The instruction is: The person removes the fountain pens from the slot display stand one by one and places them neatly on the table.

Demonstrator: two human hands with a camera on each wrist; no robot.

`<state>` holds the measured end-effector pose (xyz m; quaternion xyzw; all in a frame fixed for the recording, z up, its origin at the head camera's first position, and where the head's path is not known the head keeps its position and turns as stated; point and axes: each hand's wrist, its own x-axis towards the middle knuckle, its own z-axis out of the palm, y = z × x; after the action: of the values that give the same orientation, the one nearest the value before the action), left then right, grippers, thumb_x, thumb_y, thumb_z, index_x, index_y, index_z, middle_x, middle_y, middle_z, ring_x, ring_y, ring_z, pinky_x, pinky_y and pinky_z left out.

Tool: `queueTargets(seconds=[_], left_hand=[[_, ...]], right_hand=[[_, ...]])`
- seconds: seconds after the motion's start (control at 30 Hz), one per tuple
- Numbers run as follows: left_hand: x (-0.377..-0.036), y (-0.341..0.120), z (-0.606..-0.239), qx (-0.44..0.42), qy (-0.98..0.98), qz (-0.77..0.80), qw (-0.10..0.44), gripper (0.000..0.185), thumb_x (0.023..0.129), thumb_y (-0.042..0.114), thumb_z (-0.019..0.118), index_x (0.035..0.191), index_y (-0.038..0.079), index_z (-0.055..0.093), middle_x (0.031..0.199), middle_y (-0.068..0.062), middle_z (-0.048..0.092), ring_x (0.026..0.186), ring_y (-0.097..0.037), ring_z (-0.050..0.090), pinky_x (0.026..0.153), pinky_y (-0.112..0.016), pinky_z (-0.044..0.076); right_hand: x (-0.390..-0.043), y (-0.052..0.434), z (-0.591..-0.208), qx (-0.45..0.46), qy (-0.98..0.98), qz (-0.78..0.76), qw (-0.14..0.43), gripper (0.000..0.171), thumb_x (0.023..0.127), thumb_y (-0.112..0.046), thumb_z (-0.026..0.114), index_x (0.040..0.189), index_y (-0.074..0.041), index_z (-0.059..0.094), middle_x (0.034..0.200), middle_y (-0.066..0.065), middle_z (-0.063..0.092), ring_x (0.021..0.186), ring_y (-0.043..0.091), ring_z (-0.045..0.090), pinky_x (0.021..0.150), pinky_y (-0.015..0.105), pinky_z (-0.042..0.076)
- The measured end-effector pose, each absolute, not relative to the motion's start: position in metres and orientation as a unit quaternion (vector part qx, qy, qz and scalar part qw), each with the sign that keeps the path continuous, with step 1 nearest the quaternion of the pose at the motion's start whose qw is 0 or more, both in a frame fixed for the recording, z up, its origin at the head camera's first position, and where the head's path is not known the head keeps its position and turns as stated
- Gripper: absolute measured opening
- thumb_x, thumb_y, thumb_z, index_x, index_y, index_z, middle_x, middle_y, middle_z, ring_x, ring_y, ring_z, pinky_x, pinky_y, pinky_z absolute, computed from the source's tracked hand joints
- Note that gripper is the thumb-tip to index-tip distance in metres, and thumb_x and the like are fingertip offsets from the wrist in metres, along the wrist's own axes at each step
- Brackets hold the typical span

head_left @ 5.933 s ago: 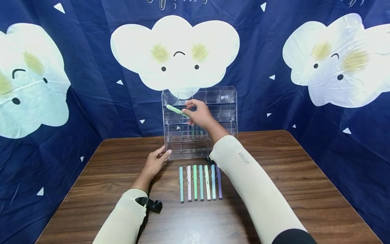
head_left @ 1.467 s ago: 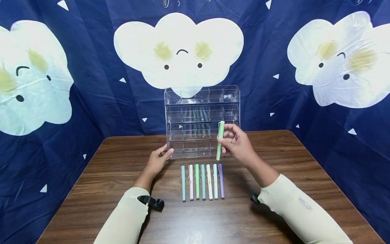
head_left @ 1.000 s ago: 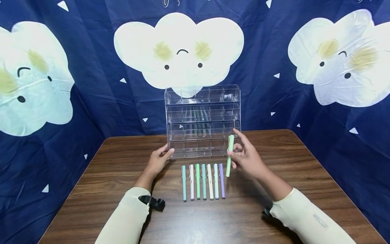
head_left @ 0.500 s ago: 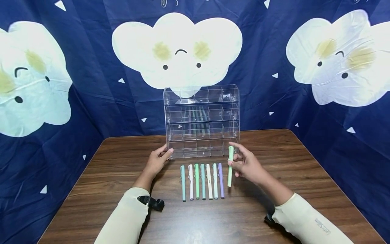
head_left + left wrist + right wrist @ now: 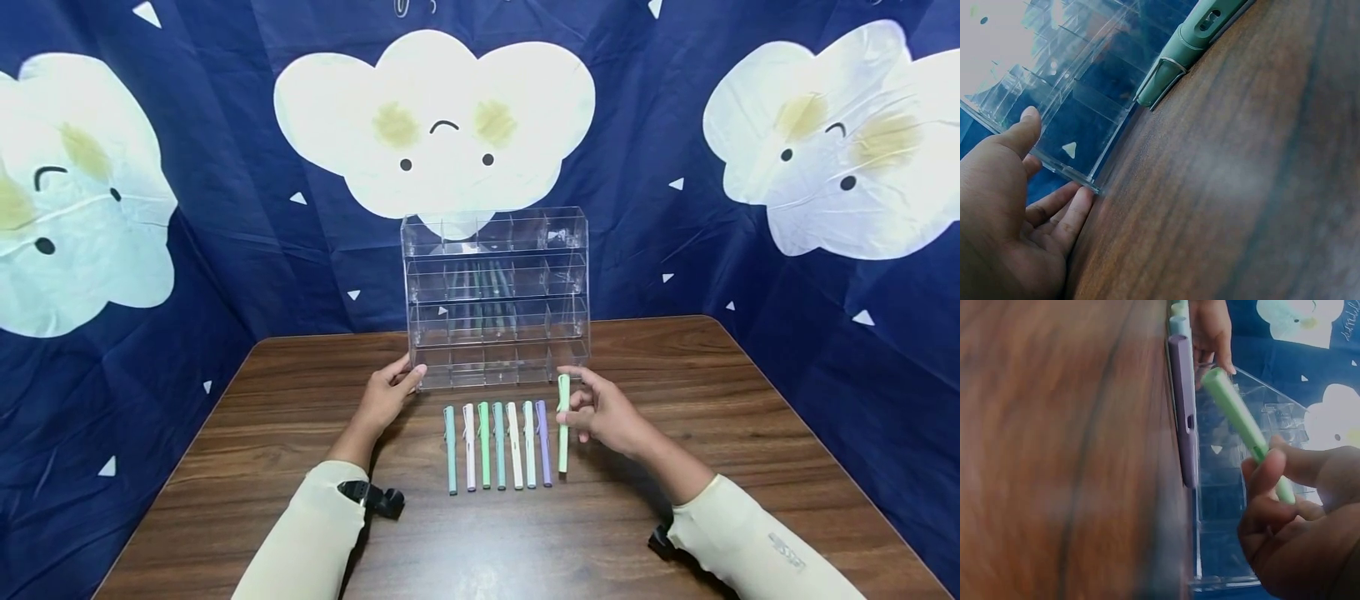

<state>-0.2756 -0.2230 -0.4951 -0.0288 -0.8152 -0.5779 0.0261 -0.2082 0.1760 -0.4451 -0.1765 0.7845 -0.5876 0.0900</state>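
Lowered from the organizer point(image 5: 495, 296) — green pen point(image 5: 563, 423) now beside the purple pen point(image 5: 544, 443).
Right hand point(image 5: 603, 414) pinches it, left hand point(image 5: 386, 400) steadies the case — a tilted drop could nudge the row.

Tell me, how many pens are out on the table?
8. Seven pens lie side by side in a row on the table before the clear organizer; the right hand pinches a green pen beside them. More show dimly inside the organizer.

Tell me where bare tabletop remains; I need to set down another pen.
Bare wood lies right of the right hand, left of the left hand, and near the table edge. It is crowded between the acrylic organizer and the pen row.
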Motion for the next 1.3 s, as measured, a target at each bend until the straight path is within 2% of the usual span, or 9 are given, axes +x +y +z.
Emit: queueTargets(seconds=[0.2,0.53,0.83,1.07,1.3], left_hand=[[-0.276,-0.222,-0.494,-0.028,-0.822,-0.568,0.029,0.061,0.111,0.036,0.067,0.166,0.018,0.048,0.153,-0.024,0.064,0.133,-0.038,0.068,0.105,-0.041,0.065],[-0.275,-0.222,-0.494,-0.024,-0.822,-0.569,0.026,0.061,0.111,0.038,0.067,0.166,0.019,0.049,0.153,-0.022,0.065,0.132,-0.037,0.069,0.106,-0.043,0.064],[-0.275,-0.222,-0.494,-0.026,-0.820,-0.570,0.047,0.057,0.110,0.032,0.069,0.162,0.014,0.054,0.146,-0.025,0.069,0.121,-0.029,0.072,0.094,-0.026,0.065],[-0.275,-0.221,-0.493,-0.024,-0.823,-0.566,0.042,0.059,0.111,0.033,0.068,0.164,0.013,0.052,0.150,-0.025,0.067,0.127,-0.034,0.070,0.101,-0.037,0.066],[-0.275,-0.222,-0.494,-0.025,-0.825,-0.563,0.039,0.060,0.111,0.037,0.067,0.164,0.014,0.050,0.155,-0.023,0.063,0.128,-0.035,0.070,0.105,-0.044,0.065]], right_hand=[[-0.211,0.179,-0.454,-0.203,0.788,-0.572,0.100,0.082,0.093,0.006,0.081,0.162,0.005,0.038,0.088,0.015,0.068,0.057,0.015,0.059,0.050,0.035,0.061],[-0.215,0.182,-0.464,-0.224,0.806,-0.537,0.114,0.081,0.095,0.003,0.080,0.164,0.008,0.036,0.088,0.013,0.067,0.061,0.015,0.060,0.051,0.032,0.059],[-0.222,0.183,-0.468,-0.211,0.808,-0.538,0.113,0.076,0.093,-0.001,0.084,0.158,0.008,0.045,0.091,0.008,0.064,0.059,0.010,0.056,0.052,0.025,0.055],[-0.229,0.185,-0.476,-0.185,0.804,-0.548,0.137,0.076,0.093,-0.007,0.085,0.158,0.007,0.048,0.089,0.005,0.061,0.058,0.009,0.050,0.052,0.021,0.047],[-0.233,0.186,-0.482,-0.171,0.804,-0.544,0.168,0.079,0.094,-0.010,0.086,0.160,0.007,0.045,0.090,0.005,0.062,0.059,0.011,0.051,0.050,0.021,0.044]])
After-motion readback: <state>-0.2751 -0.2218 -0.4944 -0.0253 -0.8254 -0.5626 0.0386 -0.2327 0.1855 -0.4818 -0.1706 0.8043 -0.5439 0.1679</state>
